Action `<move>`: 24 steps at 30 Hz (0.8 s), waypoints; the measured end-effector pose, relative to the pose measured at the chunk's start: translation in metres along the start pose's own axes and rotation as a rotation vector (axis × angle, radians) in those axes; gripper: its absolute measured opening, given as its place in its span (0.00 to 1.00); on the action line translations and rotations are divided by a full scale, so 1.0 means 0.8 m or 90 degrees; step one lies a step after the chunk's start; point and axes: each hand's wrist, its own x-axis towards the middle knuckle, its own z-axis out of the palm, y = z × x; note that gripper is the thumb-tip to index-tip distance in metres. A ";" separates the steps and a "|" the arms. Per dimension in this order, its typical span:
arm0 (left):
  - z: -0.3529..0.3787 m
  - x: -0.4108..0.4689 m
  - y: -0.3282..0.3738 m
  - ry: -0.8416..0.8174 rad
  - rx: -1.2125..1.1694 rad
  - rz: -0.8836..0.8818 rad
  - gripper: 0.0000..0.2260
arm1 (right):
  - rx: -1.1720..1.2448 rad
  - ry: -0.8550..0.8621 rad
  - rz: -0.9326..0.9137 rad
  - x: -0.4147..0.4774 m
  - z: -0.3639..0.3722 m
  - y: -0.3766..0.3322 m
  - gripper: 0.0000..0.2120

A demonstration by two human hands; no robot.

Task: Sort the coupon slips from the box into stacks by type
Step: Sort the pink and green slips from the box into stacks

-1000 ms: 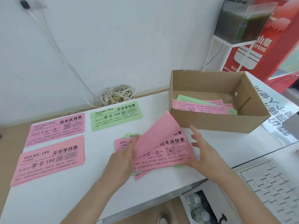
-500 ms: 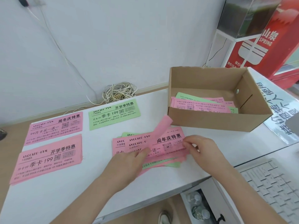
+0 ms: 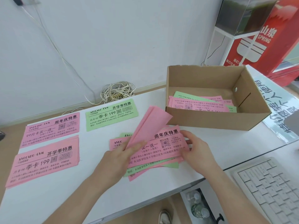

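Left grip (image 3: 120,155) pinches raised pink slips (image 3: 153,121), seemingly peeling them off to sort | right grip (image 3: 196,148) clasps pile (image 3: 163,143) edge, steadying it on counter (image 3: 64,199)

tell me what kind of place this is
Probably a gym's front desk: coupon slips printed AVOCADO GYM on a white counter, a keyboard at the right, and a red SPRING-branded cabinet behind.

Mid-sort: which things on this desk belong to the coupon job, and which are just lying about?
Job: cardboard box, boxed slips, mixed pile held by the right hand, lifted pink slips in the left hand, upper pink stack, lower pink stack, green stack.
Lying about: coiled cable, keyboard, bottles, red sign.
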 end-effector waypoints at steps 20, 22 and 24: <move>0.017 0.001 0.010 0.027 0.188 -0.043 0.44 | 0.859 -0.029 0.243 0.008 -0.014 -0.032 0.17; 0.014 -0.004 0.007 0.011 0.071 -0.089 0.45 | 0.512 0.015 0.176 0.006 -0.017 -0.017 0.18; 0.013 -0.007 0.000 0.029 0.016 -0.078 0.42 | 0.117 0.001 0.076 0.001 -0.016 -0.003 0.21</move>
